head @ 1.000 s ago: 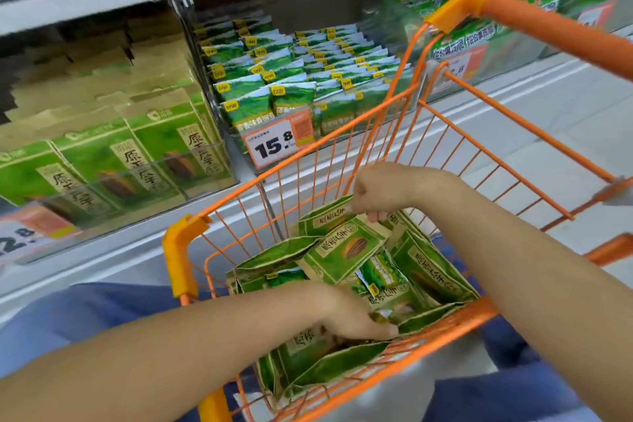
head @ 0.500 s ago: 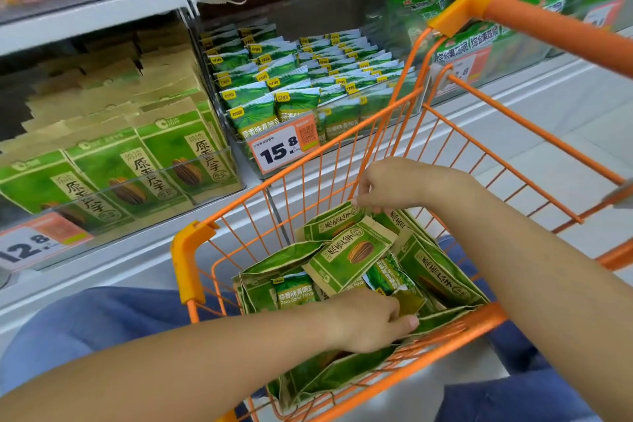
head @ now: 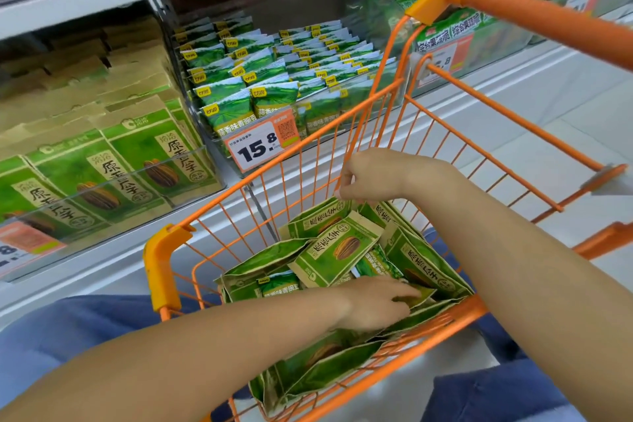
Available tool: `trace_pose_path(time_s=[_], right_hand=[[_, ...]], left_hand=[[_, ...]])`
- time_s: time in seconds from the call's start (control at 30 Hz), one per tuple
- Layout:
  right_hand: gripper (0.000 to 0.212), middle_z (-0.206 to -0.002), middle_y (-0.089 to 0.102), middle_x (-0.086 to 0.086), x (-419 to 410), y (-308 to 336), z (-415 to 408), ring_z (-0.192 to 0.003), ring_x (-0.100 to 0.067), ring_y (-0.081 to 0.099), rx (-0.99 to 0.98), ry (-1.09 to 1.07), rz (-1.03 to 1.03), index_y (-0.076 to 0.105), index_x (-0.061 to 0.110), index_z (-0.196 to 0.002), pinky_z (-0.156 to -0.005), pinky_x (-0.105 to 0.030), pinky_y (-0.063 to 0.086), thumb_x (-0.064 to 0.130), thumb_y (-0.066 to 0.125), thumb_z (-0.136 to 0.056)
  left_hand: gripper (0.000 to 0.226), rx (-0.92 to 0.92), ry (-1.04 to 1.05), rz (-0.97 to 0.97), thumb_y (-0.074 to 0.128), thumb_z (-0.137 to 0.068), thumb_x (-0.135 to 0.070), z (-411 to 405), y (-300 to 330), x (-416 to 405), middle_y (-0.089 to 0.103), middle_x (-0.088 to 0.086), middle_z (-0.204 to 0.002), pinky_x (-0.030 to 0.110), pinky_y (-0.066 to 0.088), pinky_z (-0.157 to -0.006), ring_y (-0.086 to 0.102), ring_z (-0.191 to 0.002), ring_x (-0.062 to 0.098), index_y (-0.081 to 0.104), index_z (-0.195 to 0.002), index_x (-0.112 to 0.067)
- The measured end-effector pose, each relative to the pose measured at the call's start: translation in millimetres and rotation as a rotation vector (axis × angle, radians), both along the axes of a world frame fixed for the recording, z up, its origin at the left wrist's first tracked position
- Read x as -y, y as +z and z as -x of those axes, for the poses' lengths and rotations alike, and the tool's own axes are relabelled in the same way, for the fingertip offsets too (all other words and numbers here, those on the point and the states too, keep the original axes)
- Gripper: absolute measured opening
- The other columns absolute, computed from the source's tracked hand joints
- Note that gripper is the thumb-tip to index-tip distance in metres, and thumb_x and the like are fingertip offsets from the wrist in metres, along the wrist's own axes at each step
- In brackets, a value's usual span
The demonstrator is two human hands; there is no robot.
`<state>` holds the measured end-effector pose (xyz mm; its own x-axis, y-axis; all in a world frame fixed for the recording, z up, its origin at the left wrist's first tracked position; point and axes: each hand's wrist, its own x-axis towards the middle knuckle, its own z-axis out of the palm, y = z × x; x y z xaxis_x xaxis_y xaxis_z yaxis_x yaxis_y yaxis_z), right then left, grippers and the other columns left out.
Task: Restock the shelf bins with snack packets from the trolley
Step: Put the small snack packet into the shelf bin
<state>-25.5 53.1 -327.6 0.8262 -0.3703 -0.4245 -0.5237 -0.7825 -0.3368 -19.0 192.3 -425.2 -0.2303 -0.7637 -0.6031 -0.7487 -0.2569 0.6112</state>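
An orange wire trolley holds several green snack packets: sunflower seed packets and smaller green pea packets. My left hand reaches in from the near side. Its fingers lie flat over a packet at the basket's near right, and the thumb is hidden. At the far side of the basket, my right hand has its fingertips pinched on the top edge of an upright sunflower seed packet.
On the shelf behind, a clear bin on the left holds sunflower seed packets, and a middle bin holds green pea packets behind a 15.8 price tag. The trolley handle crosses the upper right. Blue-clad knees flank the trolley.
My left hand has come up from deep between the packets and now rests over the top ones. My right hand stays at the far packet's top edge.
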Motion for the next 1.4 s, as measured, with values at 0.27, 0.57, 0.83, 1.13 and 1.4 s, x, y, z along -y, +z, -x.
trace_pose_path(time_s=[0.27,0.57,0.83,1.13,1.4], right_hand=[[0.040,-0.093,0.071,-0.016,1.3,0.7,-0.9,-0.075,-0.027,0.066,0.017,-0.016,0.005,0.068,0.000,-0.106,-0.073,-0.035,0.052,0.036,0.054,-0.095],[0.049,-0.102,0.070,-0.015,4.5,0.9,-0.4,-0.094,-0.030,0.066,0.003,0.020,0.052,0.069,0.001,-0.106,-0.081,-0.037,0.053,0.045,0.049,-0.096],[0.072,-0.087,0.066,-0.001,-12.5,28.3,0.0,-0.070,-0.013,0.068,0.281,-0.205,-0.516,0.064,0.014,-0.108,-0.075,-0.035,0.056,0.072,0.032,-0.080],[0.019,-0.064,0.057,0.013,-14.1,37.2,-0.1,-0.063,-0.007,0.053,0.644,-0.071,-0.535,0.064,0.020,-0.066,-0.060,-0.022,0.038,0.027,0.077,-0.078],[0.041,-0.054,0.036,0.001,18.4,57.3,-37.3,-0.052,-0.011,0.031,0.872,-0.352,-0.154,0.047,0.009,-0.062,-0.055,-0.033,0.023,0.034,0.076,-0.078]], left_hand=[[0.071,0.041,-0.017,-0.052,0.036,-0.088,-0.071,2.5,2.4,8.7,0.045,0.004,-0.141,0.041,0.041,-0.104,0.047,-0.124,0.025,0.039,-0.143,-0.026],[0.044,0.050,-0.089,-0.021,0.064,-0.087,-0.014,-31.9,45.8,-1.9,0.057,0.003,-0.121,0.026,0.046,-0.070,0.053,-0.085,0.013,0.051,-0.129,-0.018],[0.024,-0.296,0.661,0.361,0.066,-0.086,-0.004,-106.5,107.9,-30.3,0.059,-0.016,-0.105,0.013,0.051,-0.069,0.057,-0.081,-0.021,0.059,-0.097,-0.025],[0.010,-0.295,0.914,0.805,0.072,-0.079,-0.018,-124.0,136.4,-23.1,0.070,-0.014,-0.078,0.016,0.051,-0.065,0.063,-0.066,0.003,0.067,-0.087,-0.023],[0.052,0.709,0.554,1.022,0.042,-0.093,-0.044,-190.1,136.8,11.9,0.053,0.011,-0.134,0.042,0.031,-0.112,0.042,-0.131,0.030,0.056,-0.130,-0.010]])
